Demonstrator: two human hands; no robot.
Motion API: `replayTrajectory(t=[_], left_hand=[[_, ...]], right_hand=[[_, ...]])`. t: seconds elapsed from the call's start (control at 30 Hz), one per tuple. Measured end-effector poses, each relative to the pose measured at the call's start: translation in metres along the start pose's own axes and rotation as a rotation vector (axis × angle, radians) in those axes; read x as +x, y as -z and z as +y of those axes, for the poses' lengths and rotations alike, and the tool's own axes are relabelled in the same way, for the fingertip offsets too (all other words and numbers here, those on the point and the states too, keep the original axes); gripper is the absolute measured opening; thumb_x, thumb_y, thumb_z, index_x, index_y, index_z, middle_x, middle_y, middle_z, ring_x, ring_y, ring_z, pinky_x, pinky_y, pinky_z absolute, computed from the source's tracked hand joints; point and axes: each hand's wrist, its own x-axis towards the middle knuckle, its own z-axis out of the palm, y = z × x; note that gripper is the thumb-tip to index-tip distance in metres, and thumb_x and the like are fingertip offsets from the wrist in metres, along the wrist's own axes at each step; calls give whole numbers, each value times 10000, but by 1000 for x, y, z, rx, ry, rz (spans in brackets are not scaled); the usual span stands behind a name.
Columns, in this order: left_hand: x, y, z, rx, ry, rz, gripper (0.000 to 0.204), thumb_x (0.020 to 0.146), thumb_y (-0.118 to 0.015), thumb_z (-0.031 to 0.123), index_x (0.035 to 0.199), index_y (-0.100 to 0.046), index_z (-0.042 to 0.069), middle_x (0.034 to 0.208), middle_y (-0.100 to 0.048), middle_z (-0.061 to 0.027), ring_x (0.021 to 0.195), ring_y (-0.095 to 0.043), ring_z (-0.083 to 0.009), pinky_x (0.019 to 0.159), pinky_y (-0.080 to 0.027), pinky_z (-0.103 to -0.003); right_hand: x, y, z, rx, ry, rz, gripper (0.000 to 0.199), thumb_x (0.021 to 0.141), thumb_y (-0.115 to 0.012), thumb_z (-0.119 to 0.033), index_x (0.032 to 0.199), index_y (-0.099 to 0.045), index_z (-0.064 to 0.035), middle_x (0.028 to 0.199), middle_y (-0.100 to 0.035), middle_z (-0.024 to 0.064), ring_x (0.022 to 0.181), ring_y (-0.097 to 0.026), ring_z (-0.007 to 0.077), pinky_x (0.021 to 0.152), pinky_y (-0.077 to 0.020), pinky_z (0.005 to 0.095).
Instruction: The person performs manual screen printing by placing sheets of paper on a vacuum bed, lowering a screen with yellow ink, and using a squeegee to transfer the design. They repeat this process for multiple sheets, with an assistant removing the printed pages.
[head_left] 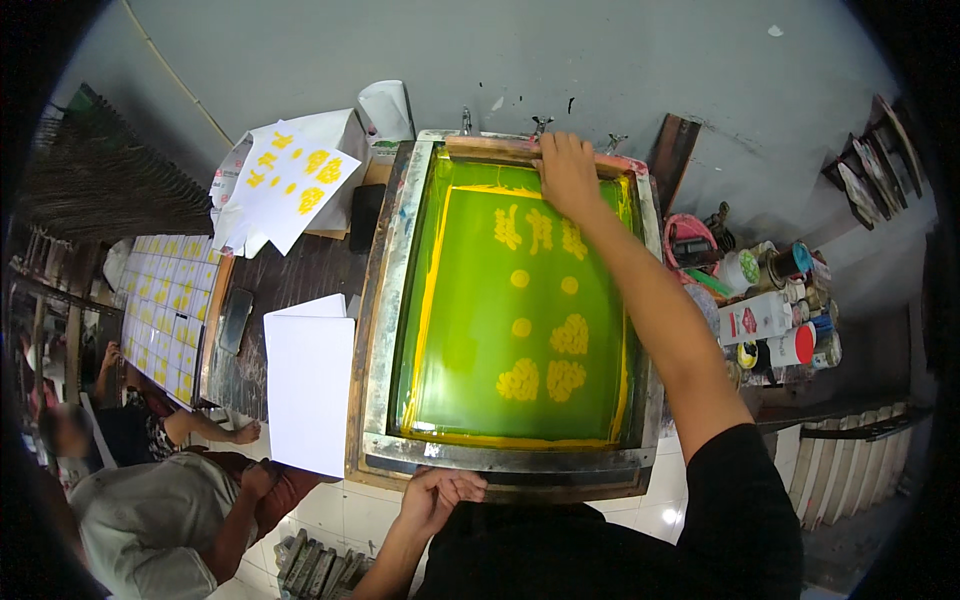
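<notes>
A silk-screen frame (420, 446) with a metal border lies in front of me, its green mesh (470, 300) bearing yellow lettering and round motifs. Yellow ink lines the edges of the mesh. At the far end, my right hand (568, 175) is closed over the wooden handle of a squeegee (490, 148), which lies across the frame. My right arm covers part of the frame's right side. My left hand (436, 498) is at the near edge with its fingers curled against the frame; their undersides are partly hidden.
Blank white paper (310, 390) is stacked left of the frame, near a phone (236, 320). Yellow-printed sheets (290, 180) lie behind it. Ink containers (765, 320) crowd the right side. Another person (160, 510) is at lower left, by a rack of printed sheets (165, 300).
</notes>
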Motion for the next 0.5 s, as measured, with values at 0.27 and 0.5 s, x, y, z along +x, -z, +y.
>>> replayTrajectory(t=[0.27, 0.5], left_hand=[[2, -2, 1, 49, 51, 50, 338, 935, -530, 165, 912, -718, -115, 952, -752, -244, 808, -723, -320, 838, -575, -406], [6, 3, 2, 25, 57, -30, 324, 987, -516, 174, 1027, -686, -99, 963, -749, -219, 822, -730, -301, 826, -590, -421]], right_hand=[[-8, 52, -10, 211, 30, -454, 379, 921, -705, -261, 1197, -575, -36, 1171, -657, 186, 1167, -595, 368, 991, -409, 516], [-103, 130, -74, 296, -3, -483, 335, 893, -721, -239, 1132, -596, -40, 1093, -657, 193, 1094, -605, 392, 945, -428, 517]])
